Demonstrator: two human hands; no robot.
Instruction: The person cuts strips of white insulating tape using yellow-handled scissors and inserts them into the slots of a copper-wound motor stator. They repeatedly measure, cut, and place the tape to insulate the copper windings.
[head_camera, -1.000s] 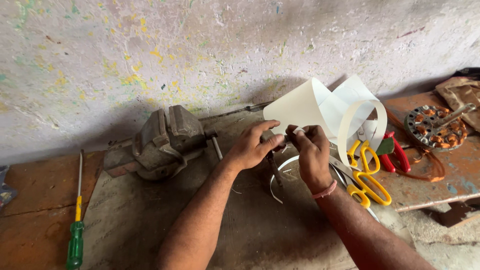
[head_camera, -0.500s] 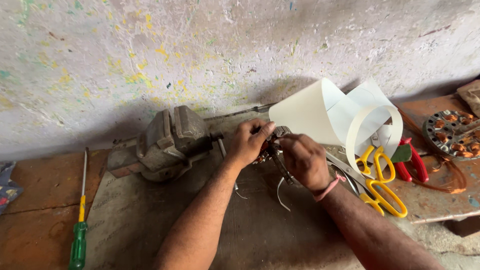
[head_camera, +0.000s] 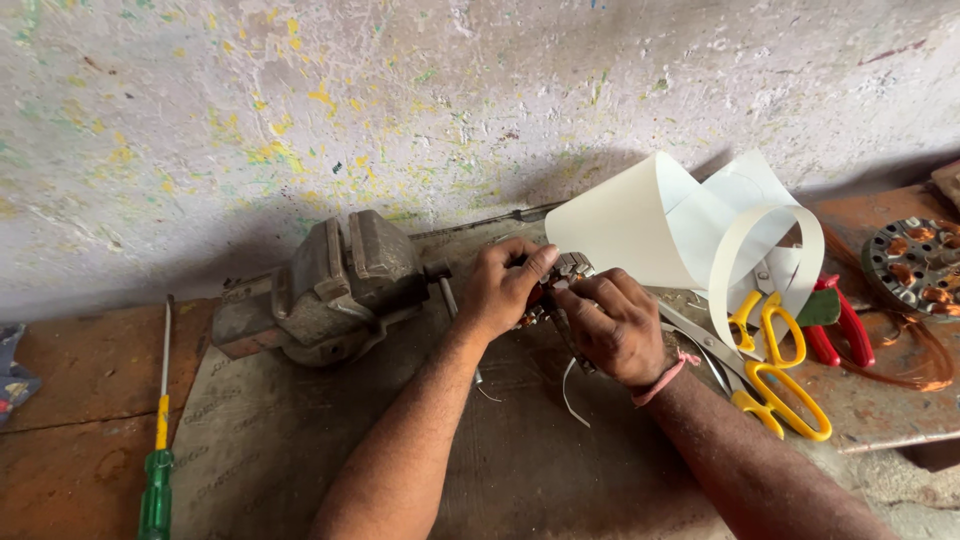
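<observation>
Metal motor core gripped between both hands, fingers curled over it.

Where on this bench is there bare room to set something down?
Bare mat lies between the screwdriver and the left forearm, below the vise. Right of the right hand it is crowded: yellow scissors, red pliers, curled paper.

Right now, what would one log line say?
left hand and right hand: gripping small wound motor part | bench vise: left | yellow scissors: right
</observation>
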